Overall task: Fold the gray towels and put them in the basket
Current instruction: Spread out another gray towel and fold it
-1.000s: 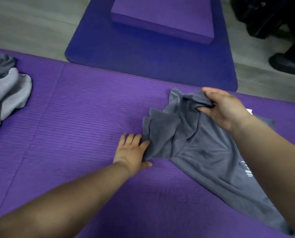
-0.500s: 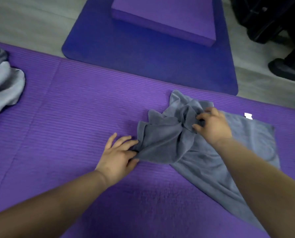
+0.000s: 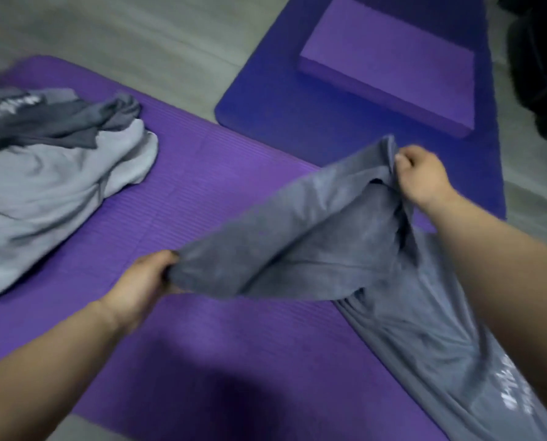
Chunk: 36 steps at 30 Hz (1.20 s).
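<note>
A dark gray towel [image 3: 301,240] is stretched above the purple mat [image 3: 202,192] between both my hands. My left hand [image 3: 141,281] grips its near left end. My right hand [image 3: 421,176] grips the far right end, fingers curled round the cloth. The remainder of the towel trails down to the lower right under my right forearm. A pile of gray towels [image 3: 52,173], light gray with a darker one on top, lies crumpled at the left of the mat. No basket is in view.
A dark blue mat [image 3: 266,100] lies beyond the purple one, with a purple foam block [image 3: 390,62] on it. Black objects [image 3: 539,68] stand at the far right. Gray floor surrounds the mats.
Both hands have taken hold of the towel and lifted it off the mat, pulling it taut between them. The view has swung left, bringing the towel pile closer.
</note>
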Tool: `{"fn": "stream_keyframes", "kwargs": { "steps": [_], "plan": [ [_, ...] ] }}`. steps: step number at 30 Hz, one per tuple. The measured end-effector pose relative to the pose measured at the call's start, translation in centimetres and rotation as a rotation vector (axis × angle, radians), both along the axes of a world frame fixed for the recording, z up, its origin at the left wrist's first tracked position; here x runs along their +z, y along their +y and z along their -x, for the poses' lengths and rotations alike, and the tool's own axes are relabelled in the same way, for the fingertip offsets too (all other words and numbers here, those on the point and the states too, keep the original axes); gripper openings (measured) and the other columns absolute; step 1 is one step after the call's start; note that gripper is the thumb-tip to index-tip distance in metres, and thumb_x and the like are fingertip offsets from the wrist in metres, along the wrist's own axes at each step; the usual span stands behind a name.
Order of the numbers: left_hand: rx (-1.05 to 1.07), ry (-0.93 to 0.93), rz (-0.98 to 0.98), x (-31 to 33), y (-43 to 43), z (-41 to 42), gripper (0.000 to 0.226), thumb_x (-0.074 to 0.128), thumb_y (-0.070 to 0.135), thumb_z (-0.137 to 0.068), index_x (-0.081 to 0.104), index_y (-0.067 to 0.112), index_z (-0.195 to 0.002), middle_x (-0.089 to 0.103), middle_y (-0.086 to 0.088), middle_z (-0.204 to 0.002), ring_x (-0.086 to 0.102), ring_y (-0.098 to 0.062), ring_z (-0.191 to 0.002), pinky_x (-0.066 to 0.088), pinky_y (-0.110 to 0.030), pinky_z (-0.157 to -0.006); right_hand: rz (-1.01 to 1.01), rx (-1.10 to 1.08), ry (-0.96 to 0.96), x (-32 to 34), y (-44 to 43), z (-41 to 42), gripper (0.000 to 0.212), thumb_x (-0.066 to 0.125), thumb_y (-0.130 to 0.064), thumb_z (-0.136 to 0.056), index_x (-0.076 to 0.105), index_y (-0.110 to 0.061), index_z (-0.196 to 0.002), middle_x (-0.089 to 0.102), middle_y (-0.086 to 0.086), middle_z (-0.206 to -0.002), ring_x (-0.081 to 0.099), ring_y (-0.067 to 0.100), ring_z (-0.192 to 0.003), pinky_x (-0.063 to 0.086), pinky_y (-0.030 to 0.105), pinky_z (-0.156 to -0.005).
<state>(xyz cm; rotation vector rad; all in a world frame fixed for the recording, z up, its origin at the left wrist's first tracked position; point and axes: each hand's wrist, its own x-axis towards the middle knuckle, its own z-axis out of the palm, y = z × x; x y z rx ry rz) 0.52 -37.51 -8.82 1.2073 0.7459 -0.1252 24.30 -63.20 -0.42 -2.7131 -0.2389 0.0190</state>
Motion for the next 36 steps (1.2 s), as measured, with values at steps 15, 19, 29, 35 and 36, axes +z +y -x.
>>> {"fn": "stream_keyframes", "kwargs": {
  "steps": [15,19,29,35,36],
  "plan": [
    [-0.661,0.368,-1.273,-2.8,3.7,3.8,0.064,0.042,0.049,-0.09,0.019,0.025,-0.144,0.011,-0.005,-0.155,0.02,-0.022,-0.141,0.016,-0.033,-0.113,0.27,0.574,0.221,-10.4,4.8,10.2,0.051,0.053,-0.029,-0.086,0.047,-0.005,-0.13,0.044,0.019,-0.138,0.046,0.033,-0.125,0.038,0.039,-0.105],
    [-1.093,0.435,-1.233,-3.3,0.9,3.9,0.072,0.043,0.048,-0.089,0.003,0.03,-0.146,-0.005,0.001,-0.156,0.005,-0.017,-0.144,0.012,-0.033,-0.115,0.402,0.766,0.169,-12.4,-0.6,16.0,0.056,0.035,-0.058,-0.063,0.049,-0.022,-0.104,0.068,0.005,-0.098,0.064,0.021,-0.088,0.057,0.027,-0.062],
    [-1.305,0.484,-1.39,-3.0,0.8,4.4,0.073,0.049,0.04,-0.089,0.005,0.028,-0.145,-0.003,0.003,-0.156,0.01,-0.017,-0.143,0.022,-0.031,-0.112,0.586,1.025,0.355,-14.1,-1.5,21.1,0.064,0.079,-0.05,-0.013,0.051,-0.026,-0.065,0.056,-0.009,-0.056,0.054,0.005,-0.044,0.037,0.011,-0.037],
    [-1.004,0.578,-1.307,-1.7,3.0,4.4,0.032,0.05,0.045,-0.084,0.06,0.029,-0.109,0.057,0.001,-0.129,0.054,-0.018,-0.117,0.043,-0.026,-0.092,0.494,0.991,0.653,-12.5,-0.2,21.6,0.022,0.052,-0.023,-0.081,0.063,-0.009,-0.093,0.066,0.011,-0.101,0.062,0.027,-0.093,0.04,0.023,-0.068],
    [-0.872,0.599,-1.299,-1.4,3.5,4.2,0.028,0.05,0.043,-0.085,0.064,0.027,-0.103,0.064,-0.003,-0.12,0.058,-0.021,-0.112,0.044,-0.027,-0.088,0.417,0.957,0.63,-12.1,0.0,21.6,0.023,0.049,-0.027,-0.081,0.064,-0.012,-0.089,0.067,0.007,-0.097,0.063,0.024,-0.09,0.039,0.021,-0.067]
  ]
}}
